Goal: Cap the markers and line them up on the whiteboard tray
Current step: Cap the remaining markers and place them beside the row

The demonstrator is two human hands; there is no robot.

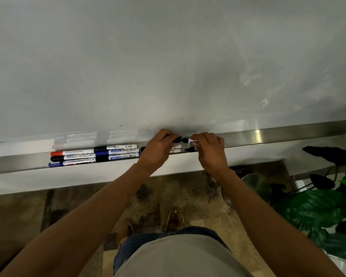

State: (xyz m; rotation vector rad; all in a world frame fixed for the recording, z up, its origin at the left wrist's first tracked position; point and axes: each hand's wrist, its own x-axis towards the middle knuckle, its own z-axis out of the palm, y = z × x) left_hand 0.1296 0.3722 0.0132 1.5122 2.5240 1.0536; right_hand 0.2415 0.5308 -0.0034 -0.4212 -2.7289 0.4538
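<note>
Whiteboard (168, 56): pale glossy surface filling the upper half of the frame; faint reflections of markers are seen just above the tray at centre left.
Tray (268, 134): brushed metal ledge running across the middle of the frame, rising slightly toward the right edge.
Capped markers (94, 154): six are counted at centre left of the tray, laid lengthwise in three rows of two, end to end. Left group: red cap (56, 153), black cap (56, 158), blue cap (55, 164). Right group: black and blue caps, white barrels with printed labels.
Left hand (158, 150): held over the tray at frame centre; its grip is clamped on a black cap (177, 140), pinched at the fingertips.
Right hand (209, 148): just right of the left hand; its grip is clamped on a marker (189, 140), white barrel with black tip end pointing left toward the cap.
Cap and marker: held level, end to end, almost touching; whether they meet cannot be told.
Other markers (176, 148): partly hidden between and beneath the hands, lying on the tray; the count cannot be told.
Floor (188, 196): mottled brown, lower centre; sandalled feet are seen there.
Plant (318, 206): dark green leaves, lower right.
</note>
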